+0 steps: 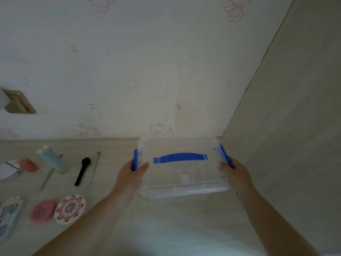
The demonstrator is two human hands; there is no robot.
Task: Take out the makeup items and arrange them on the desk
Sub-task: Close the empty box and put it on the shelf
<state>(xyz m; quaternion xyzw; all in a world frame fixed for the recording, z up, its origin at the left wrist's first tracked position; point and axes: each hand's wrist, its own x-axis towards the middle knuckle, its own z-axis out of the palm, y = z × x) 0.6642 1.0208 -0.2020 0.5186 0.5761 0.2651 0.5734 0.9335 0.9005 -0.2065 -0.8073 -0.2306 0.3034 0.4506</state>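
A clear plastic box (184,174) with a blue handle and blue side clips sits at the back right of the desk, lid on. My left hand (132,175) grips its left side at the clip, and my right hand (235,174) grips its right side. Makeup items lie spread out on the left: a black brush (82,170), a pale blue tube (52,159), a thin stick (95,168), a pink round compact (43,210), a flower-patterned round palette (70,208), a round mirror (9,169) and a pink sponge (28,164).
The light wood desk (175,228) meets a cartoon-patterned wall behind and a side panel (295,126) on the right. A wall socket (18,102) sits at the far left. A clear pouch with blue print (9,217) lies at the left edge.
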